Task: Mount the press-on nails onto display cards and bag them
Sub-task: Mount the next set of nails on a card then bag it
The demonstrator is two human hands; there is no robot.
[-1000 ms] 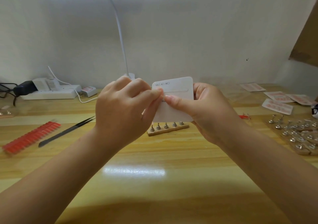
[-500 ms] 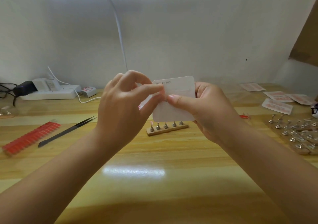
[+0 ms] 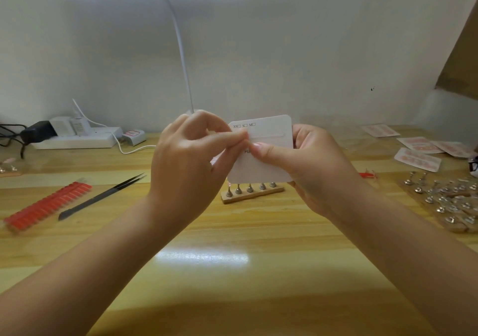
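Note:
I hold a white display card [image 3: 269,131] upright above the middle of the wooden table, its printed back with size boxes facing me. My right hand [image 3: 305,165] grips the card's right side, thumb across its face. My left hand [image 3: 191,162] pinches at the card's left edge with thumb and forefinger; what lies between those fingertips is too small to tell. A strip of red press-on nails [image 3: 46,205] lies at the left. Finished bagged cards [image 3: 417,158] lie at the far right.
A small wooden stand with metal nail holders [image 3: 252,193] sits just behind the card. Black tweezers [image 3: 103,197] lie left of centre. Several loose metal holders [image 3: 450,201] crowd the right edge. A power strip [image 3: 75,139] and lamp stem [image 3: 182,59] stand at the back wall.
My left hand's fingers have uncurled and lifted slightly, now pinching at the card's left edge. The card has risen a little and more of its top left corner shows.

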